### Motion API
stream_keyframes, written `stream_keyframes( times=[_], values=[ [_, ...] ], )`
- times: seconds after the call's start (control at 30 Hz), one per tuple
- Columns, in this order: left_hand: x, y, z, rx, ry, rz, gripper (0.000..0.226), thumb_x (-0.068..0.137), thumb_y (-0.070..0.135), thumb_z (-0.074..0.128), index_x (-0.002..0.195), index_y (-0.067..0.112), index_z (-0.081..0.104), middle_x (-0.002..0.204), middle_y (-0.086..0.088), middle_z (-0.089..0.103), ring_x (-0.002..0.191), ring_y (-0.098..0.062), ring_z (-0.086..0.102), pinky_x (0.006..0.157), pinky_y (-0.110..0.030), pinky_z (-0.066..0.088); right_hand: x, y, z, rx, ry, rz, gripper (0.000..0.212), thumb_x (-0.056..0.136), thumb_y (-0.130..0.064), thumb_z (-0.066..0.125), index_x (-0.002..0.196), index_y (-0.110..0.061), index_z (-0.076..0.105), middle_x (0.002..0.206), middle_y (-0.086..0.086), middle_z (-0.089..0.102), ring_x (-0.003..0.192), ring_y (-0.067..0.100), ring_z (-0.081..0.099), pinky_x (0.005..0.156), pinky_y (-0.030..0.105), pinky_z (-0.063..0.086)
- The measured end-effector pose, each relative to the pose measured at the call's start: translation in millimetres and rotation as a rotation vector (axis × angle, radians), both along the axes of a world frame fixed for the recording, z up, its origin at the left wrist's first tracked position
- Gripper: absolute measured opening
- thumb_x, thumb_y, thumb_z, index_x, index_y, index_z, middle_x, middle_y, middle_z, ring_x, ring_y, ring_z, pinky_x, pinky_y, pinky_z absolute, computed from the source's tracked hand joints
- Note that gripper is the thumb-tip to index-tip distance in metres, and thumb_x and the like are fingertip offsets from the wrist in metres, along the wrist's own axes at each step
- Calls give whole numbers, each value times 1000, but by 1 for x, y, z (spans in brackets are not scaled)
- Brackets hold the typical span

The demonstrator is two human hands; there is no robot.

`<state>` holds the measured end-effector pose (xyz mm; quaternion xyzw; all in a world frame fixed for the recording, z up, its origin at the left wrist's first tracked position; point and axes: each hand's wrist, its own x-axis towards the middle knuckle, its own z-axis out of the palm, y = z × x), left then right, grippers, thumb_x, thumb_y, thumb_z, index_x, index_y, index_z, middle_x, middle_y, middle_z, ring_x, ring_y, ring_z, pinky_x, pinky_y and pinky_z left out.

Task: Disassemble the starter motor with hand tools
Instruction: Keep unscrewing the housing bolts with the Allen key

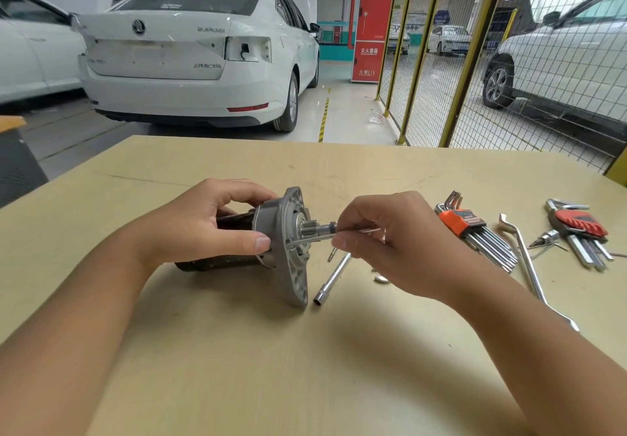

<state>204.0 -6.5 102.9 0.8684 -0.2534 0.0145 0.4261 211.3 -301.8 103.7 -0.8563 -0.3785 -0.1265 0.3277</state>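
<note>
Table: pale wood top filling the near field; both forearms reach across it from 6 o'clock.
Starter motor: lies on its side at the table's centre, dark body toward 9 o'clock, grey flange standing on edge, toothed gear and shaft pointing to 3 o'clock.
Left hand: wrapped around the dark body just behind the flange, thumb on the near side, fingers over the top.
Right hand: at 3 o'clock of the flange, fingers curled, pinching a thin metal key whose tip meets the flange face just below the gear.
Socket bar: on the table at 5 o'clock of the gear, partly under the right hand, open end nearest.
Bent wrench: long, lying at 3 o'clock, beyond the right forearm.
Orange key set: at 2 o'clock of the right hand, touching the table.
Red key set: farther toward 3 o'clock, with loose bits beside it.
White car: at 12 o'clock, beyond the table.
Yellow fence: at 1 o'clock.
</note>
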Motion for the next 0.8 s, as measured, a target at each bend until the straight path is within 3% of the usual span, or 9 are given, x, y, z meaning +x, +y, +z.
stream_keyframes(
  times=[0.1,0.23,0.4,0.53,0.73,0.8],
  values=[
    [0,0,1,-3,11,-4,51,71,46,79,120,34,74,123,8,71,110,-17,70,90,-19,52,-2,1,2,-8,-51,-27,7,86,-24,81,85,-26,74,74,-23,57,81,-2,57,70,20,44],
    [-2,0,1,-2,14,-5,52,72,46,79,121,33,73,124,8,71,107,-14,71,90,-20,51,-5,3,2,-19,-98,-28,8,84,-25,83,84,-24,75,72,-25,56,81,1,57,68,26,47],
    [-1,-1,0,-11,22,6,50,78,49,72,123,27,72,123,7,72,107,-20,72,91,-27,55,-3,2,3,-40,-39,39,13,93,-29,73,85,-19,72,64,-18,59,63,2,58,55,13,39],
    [0,0,1,7,12,15,51,76,48,74,123,29,72,123,8,71,108,-17,71,93,-28,54,-4,4,5,-95,-74,78,35,98,-37,57,77,-10,66,63,-3,54,64,15,51,58,31,42],
    [-1,0,2,19,-3,14,45,79,35,79,123,28,72,122,7,72,112,-14,69,93,-26,54,-3,1,6,-61,-97,62,28,95,-34,59,80,-14,71,67,-6,61,66,12,56,60,36,46],
    [-2,0,2,23,-1,10,48,75,40,79,122,30,72,122,8,71,110,-11,69,90,-22,53,-3,0,6,-51,-104,53,24,94,-32,61,81,-15,73,69,-7,62,67,11,57,61,36,47]
  ],
)
